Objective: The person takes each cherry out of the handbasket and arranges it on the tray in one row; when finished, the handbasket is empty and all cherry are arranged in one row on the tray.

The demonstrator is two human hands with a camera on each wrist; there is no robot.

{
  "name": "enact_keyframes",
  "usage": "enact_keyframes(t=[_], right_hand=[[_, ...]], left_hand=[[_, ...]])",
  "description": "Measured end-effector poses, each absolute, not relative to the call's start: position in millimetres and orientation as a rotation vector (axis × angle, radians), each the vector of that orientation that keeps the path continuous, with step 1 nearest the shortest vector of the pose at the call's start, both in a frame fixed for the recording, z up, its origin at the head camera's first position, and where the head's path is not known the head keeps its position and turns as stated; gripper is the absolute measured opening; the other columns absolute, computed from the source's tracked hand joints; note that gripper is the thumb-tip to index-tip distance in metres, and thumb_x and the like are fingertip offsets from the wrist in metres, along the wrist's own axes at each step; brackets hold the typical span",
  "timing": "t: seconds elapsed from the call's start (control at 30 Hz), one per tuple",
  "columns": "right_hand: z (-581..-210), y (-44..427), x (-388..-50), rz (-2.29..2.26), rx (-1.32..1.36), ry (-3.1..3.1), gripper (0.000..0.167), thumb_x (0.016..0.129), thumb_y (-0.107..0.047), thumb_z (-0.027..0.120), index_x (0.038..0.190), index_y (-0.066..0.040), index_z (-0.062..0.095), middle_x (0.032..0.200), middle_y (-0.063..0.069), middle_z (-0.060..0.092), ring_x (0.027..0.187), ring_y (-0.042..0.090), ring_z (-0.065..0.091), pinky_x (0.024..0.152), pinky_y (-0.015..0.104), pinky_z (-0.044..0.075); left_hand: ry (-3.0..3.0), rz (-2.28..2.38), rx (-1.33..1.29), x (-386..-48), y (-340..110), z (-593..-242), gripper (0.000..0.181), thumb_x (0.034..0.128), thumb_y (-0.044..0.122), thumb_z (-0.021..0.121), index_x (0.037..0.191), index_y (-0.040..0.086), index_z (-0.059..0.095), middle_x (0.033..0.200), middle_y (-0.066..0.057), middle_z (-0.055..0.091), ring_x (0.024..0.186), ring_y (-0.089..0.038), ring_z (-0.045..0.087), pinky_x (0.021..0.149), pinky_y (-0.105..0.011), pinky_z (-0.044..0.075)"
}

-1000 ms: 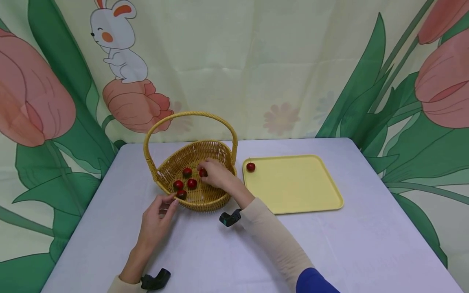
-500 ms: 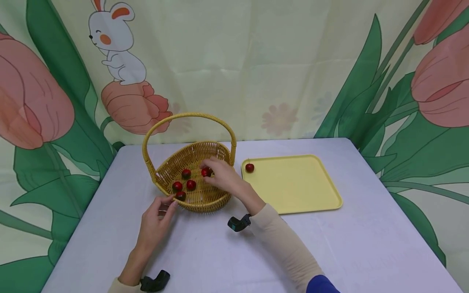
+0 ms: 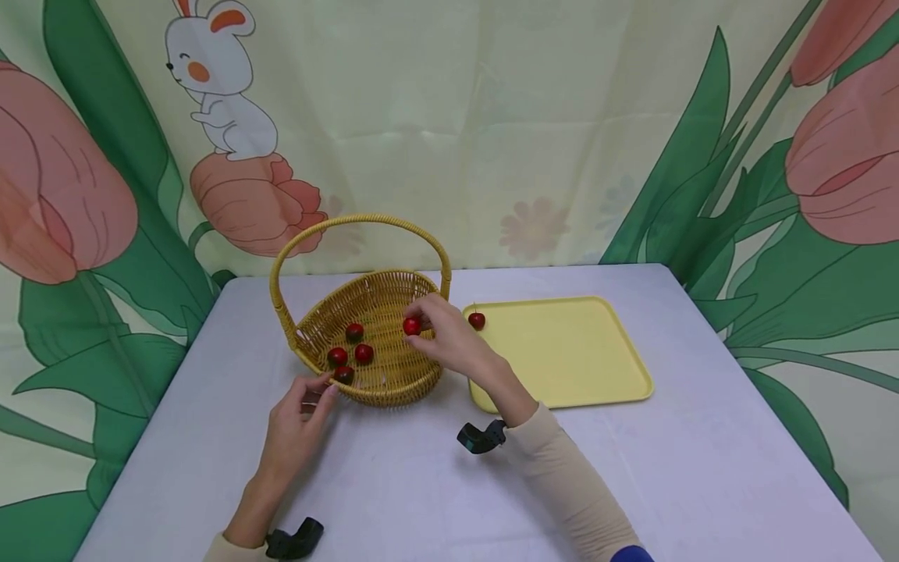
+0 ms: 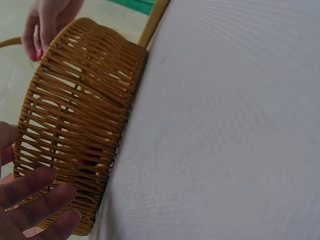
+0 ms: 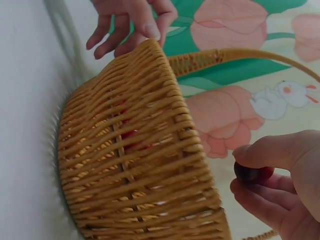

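Observation:
My right hand [image 3: 450, 337] pinches a dark red cherry [image 3: 412, 325] between thumb and fingertips, above the right side of the wicker basket [image 3: 398, 394]. In the right wrist view that cherry [image 5: 252, 173] shows just past the basket's rim. At the basket's near left, my left hand [image 3: 299, 420] pinches the rim with thumb and forefinger; its other fingers [image 4: 45, 205] spread along the outer wall. Several more cherries [image 3: 364, 353] lie inside on the left half of the basket. One cherry [image 3: 477, 321] with a stem sits in the upper left corner of the yellow tray [image 3: 569, 359].
The basket's tall arched handle [image 3: 365, 218] rises over its back half. A white cloth [image 3: 667, 476] covers the table, and a printed curtain [image 3: 421, 140] hangs behind it. The tray stands close to the basket's right side.
My right hand has lifted the cherry from the basket floor and carried it right, toward the rim. The left hand keeps its place at the basket.

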State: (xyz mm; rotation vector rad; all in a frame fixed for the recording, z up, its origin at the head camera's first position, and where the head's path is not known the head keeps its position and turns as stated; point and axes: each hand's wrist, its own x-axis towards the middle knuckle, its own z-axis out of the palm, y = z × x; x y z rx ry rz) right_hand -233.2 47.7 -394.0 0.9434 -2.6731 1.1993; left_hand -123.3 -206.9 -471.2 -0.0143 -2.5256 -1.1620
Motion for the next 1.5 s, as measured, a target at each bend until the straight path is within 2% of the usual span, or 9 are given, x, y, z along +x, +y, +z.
enact_keyframes(t=[0.17, 0.33, 0.63, 0.73, 0.9, 1.1, 1.33, 1.5], right_hand=[[-393.0, 60.2, -227.8, 1.273, 0.92, -2.593, 0.027, 0.09, -0.008, 0.073, 0.115, -0.007, 0.062, 0.114, 0.005, 0.058, 0.1, 0.016, 0.065, 0.088, 0.025, 0.057], [-393.3, 71.7, -227.7, 1.301, 0.945, -2.484, 0.028, 0.09, -0.005, 0.072, 0.117, -0.005, 0.064, 0.111, 0.007, 0.059, 0.098, 0.018, 0.068, 0.088, 0.03, 0.059], [-383.2, 94.0, -232.3, 1.283, 0.894, -2.383, 0.029, 0.087, -0.006, 0.076, 0.114, -0.007, 0.065, 0.11, 0.007, 0.063, 0.091, 0.018, 0.065, 0.076, 0.034, 0.061], [-381.1, 102.0, -235.7, 1.305, 0.854, -2.363, 0.03, 0.086, -0.003, 0.077, 0.112, -0.005, 0.064, 0.109, 0.009, 0.063, 0.089, 0.02, 0.066, 0.075, 0.037, 0.061], [-384.5, 113.5, -243.6, 1.361, 0.774, -2.353, 0.033, 0.083, 0.001, 0.077, 0.112, 0.0, 0.062, 0.11, 0.015, 0.062, 0.088, 0.026, 0.069, 0.077, 0.041, 0.062], [-396.8, 125.1, -255.3, 1.412, 0.648, -2.425, 0.034, 0.085, 0.001, 0.076, 0.116, 0.002, 0.061, 0.116, 0.017, 0.059, 0.099, 0.03, 0.069, 0.086, 0.047, 0.06], [-412.1, 135.2, -267.0, 1.404, 0.511, -2.529, 0.037, 0.089, -0.004, 0.074, 0.123, 0.001, 0.061, 0.12, 0.018, 0.059, 0.108, 0.033, 0.068, 0.093, 0.042, 0.058], [-420.9, 141.2, -272.6, 1.383, 0.46, -2.57, 0.038, 0.088, -0.005, 0.075, 0.124, 0.001, 0.064, 0.12, 0.019, 0.062, 0.108, 0.033, 0.067, 0.09, 0.043, 0.059]], left_hand=[[-2.518, -1.169, -0.032, -123.1, -207.7, -471.7, 0.027, 0.0993, 0.027, 0.064, 0.12, 0.01, 0.063, 0.104, -0.002, 0.072, 0.085, -0.005, 0.06, 0.07, -0.018, 0.054], [-2.519, -1.182, -0.029, -123.0, -207.7, -472.0, 0.027, 0.0992, 0.027, 0.064, 0.12, 0.01, 0.063, 0.104, -0.002, 0.071, 0.085, -0.004, 0.061, 0.069, -0.018, 0.055], [-2.528, -1.188, -0.019, -122.8, -208.0, -471.2, 0.028, 0.0989, 0.025, 0.065, 0.121, 0.008, 0.062, 0.104, -0.003, 0.071, 0.086, -0.004, 0.061, 0.069, -0.017, 0.054], [-2.528, -1.189, -0.02, -123.2, -208.2, -471.5, 0.027, 0.0985, 0.022, 0.065, 0.121, 0.007, 0.061, 0.103, -0.004, 0.071, 0.085, -0.003, 0.06, 0.069, -0.016, 0.054], [-2.529, -1.194, -0.025, -123.1, -208.1, -471.4, 0.027, 0.0984, 0.021, 0.065, 0.121, 0.007, 0.061, 0.104, -0.004, 0.071, 0.085, -0.003, 0.06, 0.069, -0.017, 0.054], [-2.536, -1.198, -0.02, -122.6, -207.8, -472.0, 0.027, 0.0992, 0.024, 0.064, 0.121, 0.008, 0.061, 0.103, -0.004, 0.071, 0.085, -0.003, 0.059, 0.069, -0.017, 0.054], [-2.532, -1.194, -0.022, -123.0, -208.3, -473.3, 0.026, 0.0988, 0.021, 0.065, 0.121, 0.009, 0.061, 0.102, -0.004, 0.07, 0.085, -0.004, 0.059, 0.069, -0.017, 0.054], [-2.54, -1.182, -0.021, -122.5, -208.0, -473.2, 0.028, 0.0993, 0.025, 0.064, 0.123, 0.009, 0.06, 0.103, -0.003, 0.07, 0.085, -0.006, 0.06, 0.07, -0.018, 0.054]])
